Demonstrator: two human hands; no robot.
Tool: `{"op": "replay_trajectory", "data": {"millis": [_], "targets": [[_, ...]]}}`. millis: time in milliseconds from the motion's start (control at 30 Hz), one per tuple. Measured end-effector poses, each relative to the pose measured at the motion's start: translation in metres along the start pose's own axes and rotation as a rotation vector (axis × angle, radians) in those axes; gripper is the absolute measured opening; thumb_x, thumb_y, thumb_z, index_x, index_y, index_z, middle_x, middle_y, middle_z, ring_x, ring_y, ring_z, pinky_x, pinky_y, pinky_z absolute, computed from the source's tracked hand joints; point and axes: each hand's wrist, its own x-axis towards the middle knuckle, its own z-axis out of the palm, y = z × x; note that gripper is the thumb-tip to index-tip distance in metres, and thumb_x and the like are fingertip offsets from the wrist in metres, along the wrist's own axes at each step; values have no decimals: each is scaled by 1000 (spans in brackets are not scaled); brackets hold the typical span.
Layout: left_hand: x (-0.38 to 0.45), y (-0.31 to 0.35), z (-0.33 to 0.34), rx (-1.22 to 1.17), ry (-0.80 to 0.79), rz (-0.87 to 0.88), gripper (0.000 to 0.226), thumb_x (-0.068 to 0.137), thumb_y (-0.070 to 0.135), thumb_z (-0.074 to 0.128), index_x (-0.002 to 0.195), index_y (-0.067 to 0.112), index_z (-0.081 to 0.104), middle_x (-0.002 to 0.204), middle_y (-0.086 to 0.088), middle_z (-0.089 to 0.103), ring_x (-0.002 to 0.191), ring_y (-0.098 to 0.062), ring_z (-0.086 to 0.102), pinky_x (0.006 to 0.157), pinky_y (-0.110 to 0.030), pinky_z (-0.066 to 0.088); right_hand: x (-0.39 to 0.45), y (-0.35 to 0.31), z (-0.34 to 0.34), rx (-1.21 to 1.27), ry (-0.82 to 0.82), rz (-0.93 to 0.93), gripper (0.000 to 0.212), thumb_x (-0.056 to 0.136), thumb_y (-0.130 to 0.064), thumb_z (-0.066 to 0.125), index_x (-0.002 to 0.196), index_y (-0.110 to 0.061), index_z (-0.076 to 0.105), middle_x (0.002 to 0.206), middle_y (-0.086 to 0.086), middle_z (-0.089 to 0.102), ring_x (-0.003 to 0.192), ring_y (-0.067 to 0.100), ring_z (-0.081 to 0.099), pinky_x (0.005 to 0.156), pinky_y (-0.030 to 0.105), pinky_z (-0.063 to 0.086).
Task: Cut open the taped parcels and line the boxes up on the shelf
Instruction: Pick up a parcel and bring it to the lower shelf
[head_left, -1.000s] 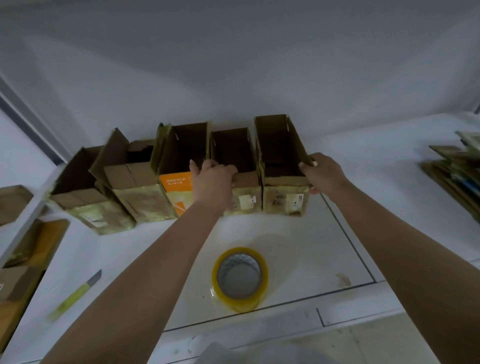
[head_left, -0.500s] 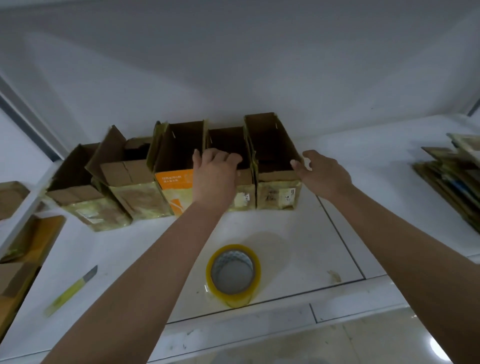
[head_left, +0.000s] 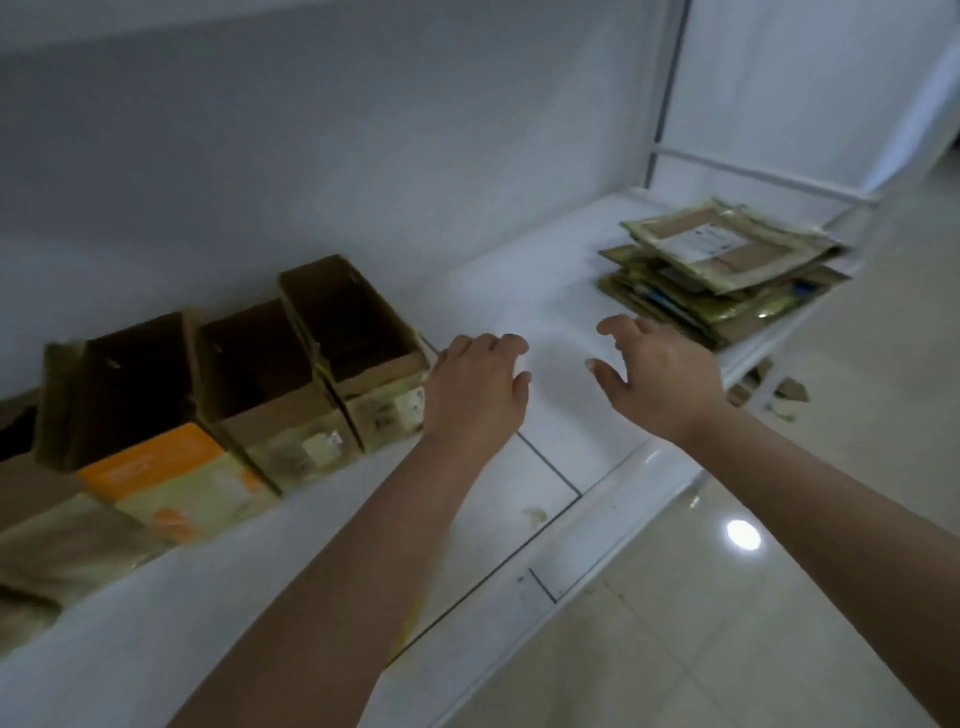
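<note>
Brown open boxes (head_left: 332, 374) lined up on white shelf (head_left: 519, 280), against back wall. Flat taped parcels (head_left: 727, 265) stacked further right of end box. Right hand (head_left: 660, 369) nearer that stack, fingers spread, holding nothing. Left hand (head_left: 475, 389) just beside end box, loose, empty too. Next reach probably rightward.

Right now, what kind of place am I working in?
Probably a stockroom or parcel-sorting area: a long white shelf against a plain wall, a row of opened cardboard boxes on it, and a stack of taped parcels at its far end.
</note>
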Motion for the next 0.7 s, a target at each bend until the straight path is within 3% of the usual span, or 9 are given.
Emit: {"op": "replay_trajectory", "data": {"millis": [167, 400, 700], "targets": [[17, 45, 24, -125, -64, 90, 34, 97, 32, 51, 129, 24, 56, 120, 1, 63, 113, -23, 51, 88, -34, 40, -28, 35, -17, -60, 38, 137, 45, 96, -44, 52, 134, -20, 50, 121, 4, 64, 110, 25, 61, 76, 37, 53], [47, 88, 45, -156, -122, 180, 34, 98, 32, 52, 129, 22, 56, 121, 0, 63, 112, -23, 52, 88, -35, 43, -35, 90, -30, -132, 22, 210, 39, 98, -38, 51, 132, -21, 51, 115, 2, 63, 104, 25, 60, 65, 29, 40], [138, 145, 86, -160, -70, 98, 31, 97, 35, 55, 125, 23, 58, 119, 3, 65, 111, -21, 53, 86, -35, 47, 23, 201, -37, -153, -6, 208, 34, 97, -34, 49, 128, -21, 52, 108, 4, 61, 100, 28, 59, 63, 31, 40]]}}
